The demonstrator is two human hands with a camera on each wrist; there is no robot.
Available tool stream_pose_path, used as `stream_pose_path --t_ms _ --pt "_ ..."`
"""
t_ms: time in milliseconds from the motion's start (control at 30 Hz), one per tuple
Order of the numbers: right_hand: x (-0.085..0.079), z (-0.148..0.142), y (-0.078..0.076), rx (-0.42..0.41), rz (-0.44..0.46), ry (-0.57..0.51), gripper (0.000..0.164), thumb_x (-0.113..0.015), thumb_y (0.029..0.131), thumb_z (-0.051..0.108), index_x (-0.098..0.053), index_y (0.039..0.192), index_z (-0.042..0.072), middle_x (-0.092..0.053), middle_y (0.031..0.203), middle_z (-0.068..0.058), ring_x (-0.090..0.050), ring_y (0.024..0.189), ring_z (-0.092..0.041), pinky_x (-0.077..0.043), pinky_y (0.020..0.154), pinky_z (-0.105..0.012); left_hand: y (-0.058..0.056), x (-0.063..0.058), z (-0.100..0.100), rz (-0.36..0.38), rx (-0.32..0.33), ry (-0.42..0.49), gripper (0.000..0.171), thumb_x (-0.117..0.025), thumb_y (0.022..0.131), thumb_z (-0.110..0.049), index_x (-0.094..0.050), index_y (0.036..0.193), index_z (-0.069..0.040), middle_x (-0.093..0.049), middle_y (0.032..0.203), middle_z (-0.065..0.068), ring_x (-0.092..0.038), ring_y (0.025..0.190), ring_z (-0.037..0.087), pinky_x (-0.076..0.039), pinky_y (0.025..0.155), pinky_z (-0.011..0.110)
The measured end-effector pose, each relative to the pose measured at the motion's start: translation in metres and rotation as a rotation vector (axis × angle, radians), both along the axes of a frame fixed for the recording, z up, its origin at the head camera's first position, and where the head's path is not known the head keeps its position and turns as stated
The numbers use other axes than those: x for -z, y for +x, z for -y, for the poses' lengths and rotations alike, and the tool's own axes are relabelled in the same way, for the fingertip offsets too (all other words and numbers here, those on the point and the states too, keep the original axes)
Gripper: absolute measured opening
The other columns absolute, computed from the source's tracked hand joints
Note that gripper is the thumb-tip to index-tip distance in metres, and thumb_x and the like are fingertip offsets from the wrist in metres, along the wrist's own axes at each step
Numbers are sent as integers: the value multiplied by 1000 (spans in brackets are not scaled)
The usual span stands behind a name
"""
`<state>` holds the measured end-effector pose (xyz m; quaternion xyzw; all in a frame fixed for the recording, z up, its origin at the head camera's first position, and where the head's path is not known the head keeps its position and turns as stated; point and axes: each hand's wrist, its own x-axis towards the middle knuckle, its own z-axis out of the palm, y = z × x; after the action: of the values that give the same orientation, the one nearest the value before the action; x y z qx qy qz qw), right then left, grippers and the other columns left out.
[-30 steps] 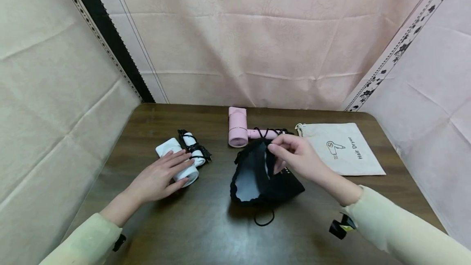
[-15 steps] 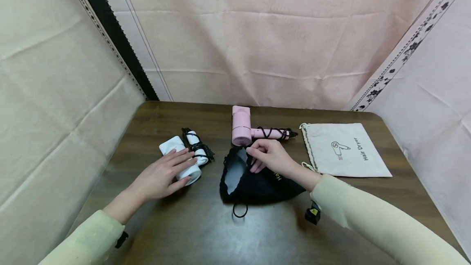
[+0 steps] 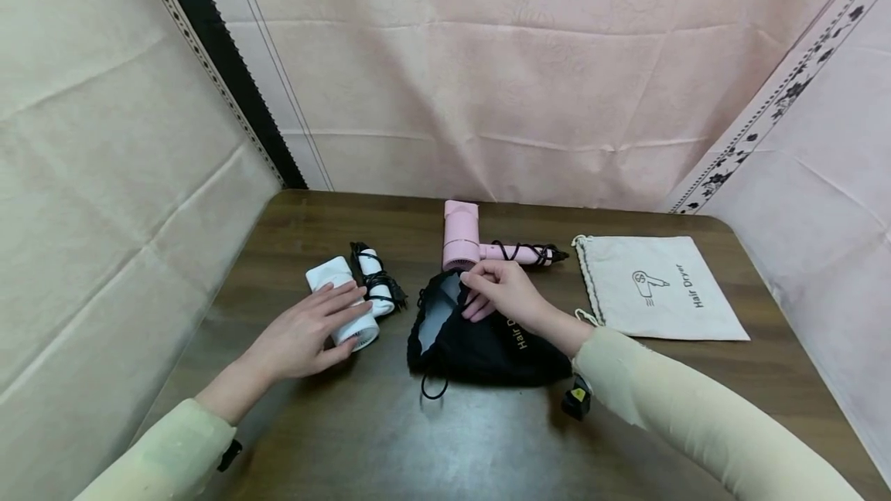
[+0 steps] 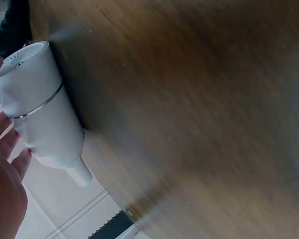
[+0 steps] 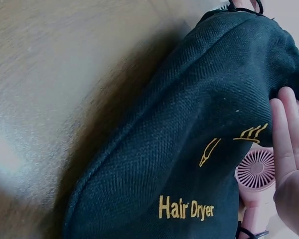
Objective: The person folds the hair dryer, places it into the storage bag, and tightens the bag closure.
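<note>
A white hair dryer (image 3: 329, 273), its handle (image 3: 380, 291) wrapped in black cord, lies at the left of the table. Over its body rests my left hand (image 3: 295, 335), fingers fairly straight, thumb near the round vent end. My right hand (image 3: 506, 294) pinches the mouth edge of a black drawstring bag (image 3: 473, 354), whose opening faces left and shows a grey lining. Gold "Hair Dryer" lettering shows on the bag's cloth (image 5: 139, 149) in the right wrist view. A pink hair dryer (image 3: 461, 234) with cord round its handle lies just behind the bag.
Toward the back right, a cream drawstring bag (image 3: 668, 308) printed "Hair Dryer" lies flat on the brown wooden table (image 3: 334, 439). Pale cloth hangings (image 3: 473, 83) stand along the back and both sides.
My right hand has moved left, drawing the black bag's mouth left with it, and the pink dryer's handle is uncovered. My left hand stays on the white dryer.
</note>
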<state>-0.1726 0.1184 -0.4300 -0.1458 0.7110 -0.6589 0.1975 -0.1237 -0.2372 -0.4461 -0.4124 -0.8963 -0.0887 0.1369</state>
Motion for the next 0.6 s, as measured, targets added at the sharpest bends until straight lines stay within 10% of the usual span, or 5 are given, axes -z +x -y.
stream_pose_path --t_ms 367,600 --pt "2 -13 1 19 11 -10 32 -59 97 24 -61 102 -8 -67 81 -23 -70 71 -38 -57 62 -51 19 -18 -44 10 -538 115 77 -66 84 -49 -48 137 5 -45 140 28 -46 127 46 -46 95 56" --pt "4 -16 1 10 21 -12 32 -59 97 24 -61 101 -7 -66 82 -24 -70 71 -38 -57 63 -51 20 -6 -58 57 -647 95 84 -63 86 -53 -43 137 10 -43 139 34 -43 127 50 -45 93 61"
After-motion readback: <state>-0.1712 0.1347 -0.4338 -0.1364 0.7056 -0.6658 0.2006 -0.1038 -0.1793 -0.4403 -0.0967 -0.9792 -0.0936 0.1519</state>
